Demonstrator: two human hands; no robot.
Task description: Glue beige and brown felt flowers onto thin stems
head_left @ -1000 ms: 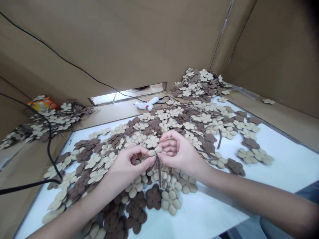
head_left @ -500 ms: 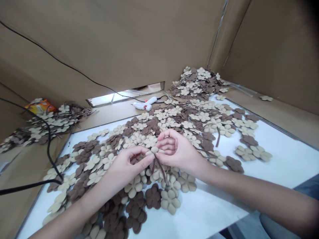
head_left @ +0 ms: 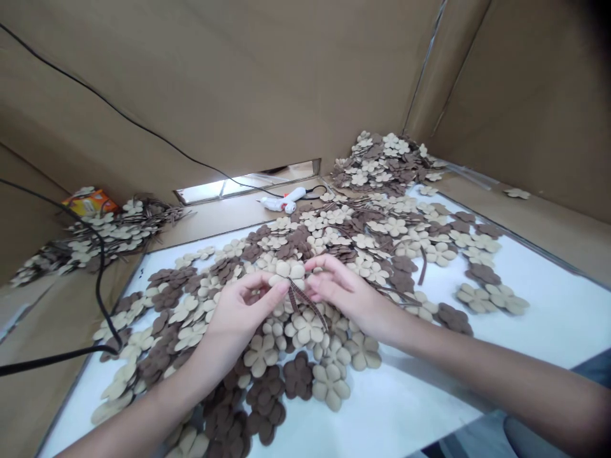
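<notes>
My left hand (head_left: 245, 305) pinches a beige fabric flower (head_left: 289, 272) between thumb and fingers, above the heap. From the flower's middle a narrow brown ribbon (head_left: 308, 303) with light stitching hangs down in two tails. My right hand (head_left: 344, 294) is just right of the flower, its fingers bent and apart; I see nothing held in them. Below and around both hands lie many loose beige flowers (head_left: 331, 385) and brown flowers (head_left: 298, 375), overlapping on a white sheet (head_left: 382, 407).
A white glue gun (head_left: 284, 201) lies behind the heap, by a slot in the cardboard wall (head_left: 238, 95). More flowers form a pile (head_left: 382, 162) at the back right and another pile (head_left: 112, 232) at the left, beside an orange packet (head_left: 91, 202). A black cable (head_left: 101, 273) loops along the left.
My right hand has loosened its hold and drawn slightly away from the flower. The flower has tipped up in my left hand, showing more petals, and the ribbon tails have swung right.
</notes>
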